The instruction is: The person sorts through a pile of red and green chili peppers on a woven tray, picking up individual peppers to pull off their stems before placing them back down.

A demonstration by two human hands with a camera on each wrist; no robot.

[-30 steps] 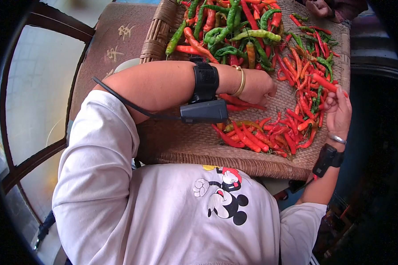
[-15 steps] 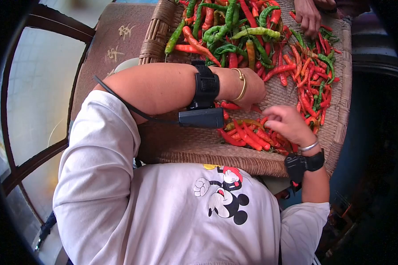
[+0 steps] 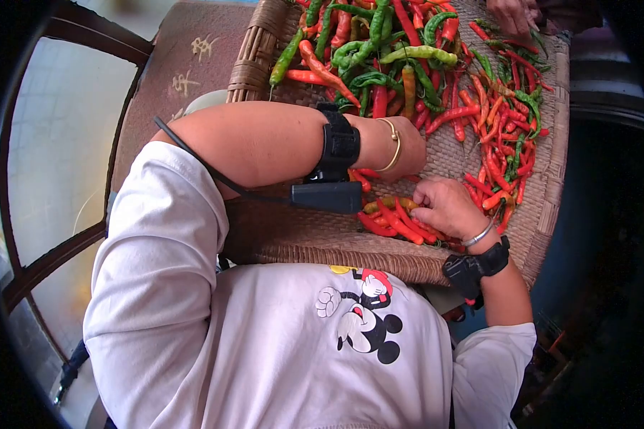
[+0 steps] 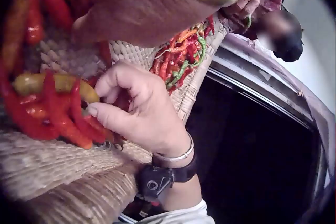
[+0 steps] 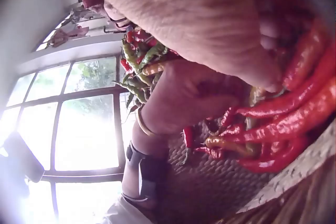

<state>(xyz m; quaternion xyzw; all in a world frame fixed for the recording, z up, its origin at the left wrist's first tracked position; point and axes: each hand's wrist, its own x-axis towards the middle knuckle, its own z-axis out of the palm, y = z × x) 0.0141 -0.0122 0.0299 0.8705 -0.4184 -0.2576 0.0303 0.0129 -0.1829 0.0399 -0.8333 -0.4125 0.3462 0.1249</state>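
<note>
Gold-bangled, my left hand [image 3: 406, 146] reaches across the woven tray [image 3: 293, 247] with fingers curled in, beside the big heap of red and green chili peppers [image 3: 422, 53]. In the left wrist view its thumb lies near red chilies [image 4: 55, 3]; the palm is hidden. My right hand [image 3: 447, 206], wearing a silver bangle, is over the small near pile of red chilies [image 3: 401, 225]. In the left wrist view its bent thumb and forefinger stand at the end of a yellowish chili [image 4: 58, 86]; I cannot tell whether they grip it.
Thinner red and green chilies [image 3: 504, 136] spread along the tray's right side. Another person's hand [image 3: 514, 16] works at the far right corner. The tray's thick woven rim [image 3: 250, 68] stands at the left, and a framed window [image 3: 71, 136] is beyond.
My right hand has come from the right side, where it held a red chili, to the near pile. My left hand has drawn back slightly left. The other person's hand reached in, then withdrew.
</note>
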